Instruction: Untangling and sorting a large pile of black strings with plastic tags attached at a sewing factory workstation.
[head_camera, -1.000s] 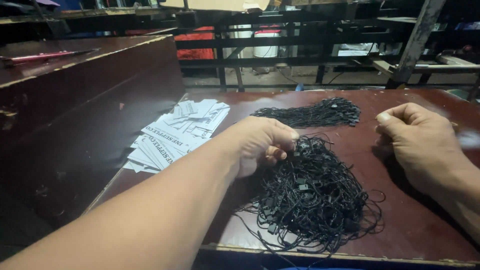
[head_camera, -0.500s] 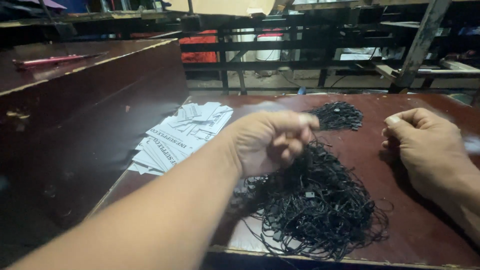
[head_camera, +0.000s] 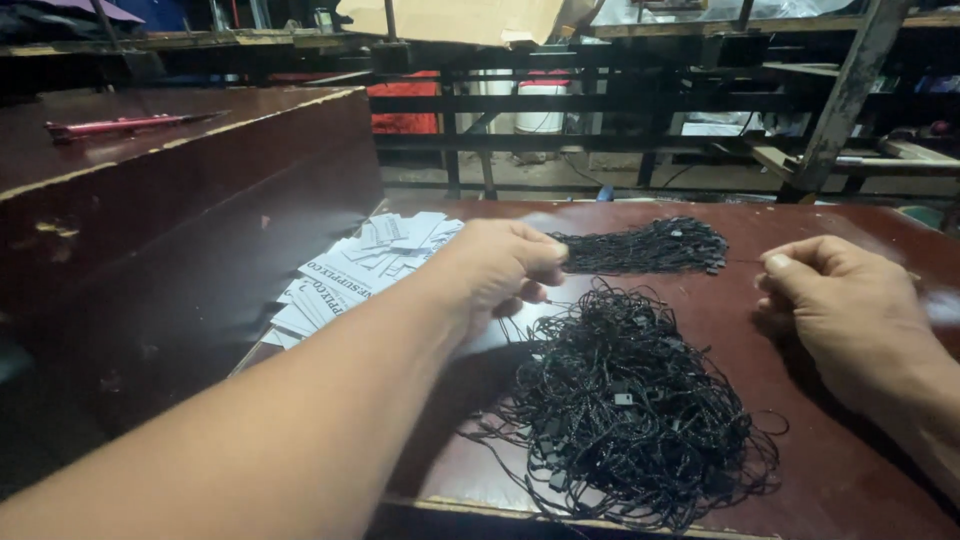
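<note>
Fingers of both hands pinch thin black cord — taut; axis left-right.

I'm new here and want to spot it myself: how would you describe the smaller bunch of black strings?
Start at the dark red table and look to its far side, beyond the big loose tangle of black strings near the front edge. The smaller bunch lies there between the two hands, flatter and neater, its strings lined up sideways rather than heaped.
</note>
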